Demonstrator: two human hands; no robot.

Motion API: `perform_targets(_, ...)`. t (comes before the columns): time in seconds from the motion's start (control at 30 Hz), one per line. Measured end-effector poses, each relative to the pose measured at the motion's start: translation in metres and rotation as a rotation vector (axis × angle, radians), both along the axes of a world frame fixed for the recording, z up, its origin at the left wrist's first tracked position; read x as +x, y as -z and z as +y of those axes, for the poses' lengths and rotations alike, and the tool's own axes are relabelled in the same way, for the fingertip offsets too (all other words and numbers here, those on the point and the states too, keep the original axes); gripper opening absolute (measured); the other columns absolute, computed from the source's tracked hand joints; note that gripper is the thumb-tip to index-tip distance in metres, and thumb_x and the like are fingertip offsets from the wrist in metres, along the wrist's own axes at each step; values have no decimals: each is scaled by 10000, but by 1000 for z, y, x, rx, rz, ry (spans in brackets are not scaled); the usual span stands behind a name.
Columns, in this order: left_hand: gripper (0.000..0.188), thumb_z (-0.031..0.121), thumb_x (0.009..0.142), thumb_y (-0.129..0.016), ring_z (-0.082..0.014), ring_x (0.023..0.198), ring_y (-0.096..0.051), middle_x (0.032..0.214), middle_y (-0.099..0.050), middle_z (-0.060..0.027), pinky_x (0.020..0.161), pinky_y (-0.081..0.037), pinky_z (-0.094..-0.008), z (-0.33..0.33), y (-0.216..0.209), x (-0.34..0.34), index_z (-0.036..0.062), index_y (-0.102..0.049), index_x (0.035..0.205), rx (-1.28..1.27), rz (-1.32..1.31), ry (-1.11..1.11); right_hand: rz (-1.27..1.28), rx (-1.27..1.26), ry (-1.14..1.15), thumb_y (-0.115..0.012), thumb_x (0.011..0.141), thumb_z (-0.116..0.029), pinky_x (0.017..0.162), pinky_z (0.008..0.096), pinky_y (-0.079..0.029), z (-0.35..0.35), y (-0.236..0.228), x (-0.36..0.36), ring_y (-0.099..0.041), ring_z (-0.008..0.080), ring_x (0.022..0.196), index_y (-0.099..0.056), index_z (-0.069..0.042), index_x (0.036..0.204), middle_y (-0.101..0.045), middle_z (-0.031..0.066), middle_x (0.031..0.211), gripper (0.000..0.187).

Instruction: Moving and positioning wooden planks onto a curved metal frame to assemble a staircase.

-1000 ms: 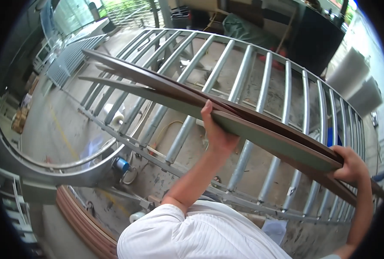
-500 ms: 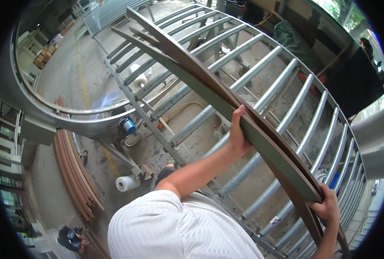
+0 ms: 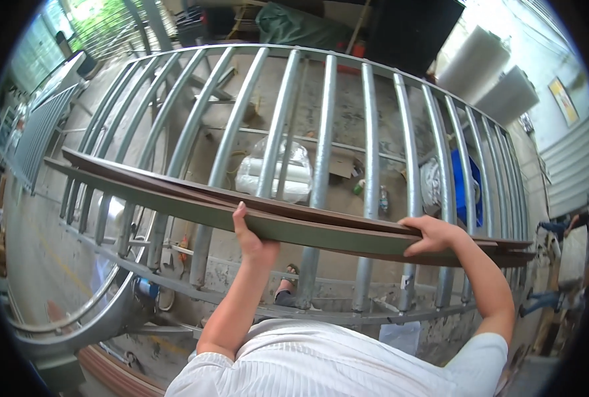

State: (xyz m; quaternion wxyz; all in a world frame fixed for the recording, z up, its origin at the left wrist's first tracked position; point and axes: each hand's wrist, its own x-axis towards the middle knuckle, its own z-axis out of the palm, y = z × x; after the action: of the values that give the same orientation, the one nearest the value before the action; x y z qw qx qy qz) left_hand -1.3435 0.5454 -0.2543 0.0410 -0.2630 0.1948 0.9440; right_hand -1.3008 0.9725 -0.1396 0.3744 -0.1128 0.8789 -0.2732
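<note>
Several long, narrow boards (image 3: 334, 233) lie in a stack across the roller conveyor (image 3: 325, 132), one with a green face toward me and the others brown. My left hand (image 3: 254, 242) is closed around their near edge left of the middle, thumb up over the top. Farther right, my right hand (image 3: 433, 235) grips the same stack, its thumb on the green face and fingers over the upper edge. The boards fan slightly apart at their left end. Parts of both hands' fingers are hidden behind the boards.
Under the rollers sit a clear-wrapped bundle of white rolls (image 3: 274, 173) and a blue bin (image 3: 466, 188). A curved metal machine frame (image 3: 76, 334) stands at lower left, with brown boards (image 3: 112, 377) below it. Another person (image 3: 562, 261) is at far right.
The view has swung to the right. The boards, slanting before, now lie nearly level across the rollers. Both hands still hold them, and the right hand's grip has shifted inward from the near end.
</note>
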Motion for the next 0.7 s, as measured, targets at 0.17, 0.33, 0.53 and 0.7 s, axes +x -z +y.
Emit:
perform_targets(0.17,434,446,923,-720,-325,1156,-670,1218,-744,-81,1104,-515,-527,-10,3,-1,129,-718,1219,58,-80,99,9,-15,39,-912,768,-339,1016,437,-553,-3,23,5,-702,349,1174,-585,-15,1388,-717,220,1272,772)
perform_targets(0.33,423,465,930,-698,-310,1172,-687,1258,-756,-67,1101,-524,-530,-17,26,-16,141,-742,1198,-21,-13,235,145,10,9,-863,709,-337,1019,465,-551,4,41,3,-690,377,1191,-662,-7,1327,-714,220,1249,729)
perform_targets(0.53,506,549,957,-692,-288,1181,-701,1273,-756,-64,1079,-540,-464,-39,41,-24,135,-740,1245,-209,-64,430,375,321,-78,-941,646,-655,1110,512,-499,-16,44,25,-609,385,1322,-639,-41,1353,-640,189,1372,983)
perform_targets(0.7,653,595,951,-667,-324,1283,-647,1365,-699,-137,1104,-529,-486,-30,5,-1,75,-678,1346,-199,-170,659,454,424,24,-946,654,-628,1122,490,-487,-22,61,46,-603,358,1330,-649,-56,1320,-644,166,1356,927)
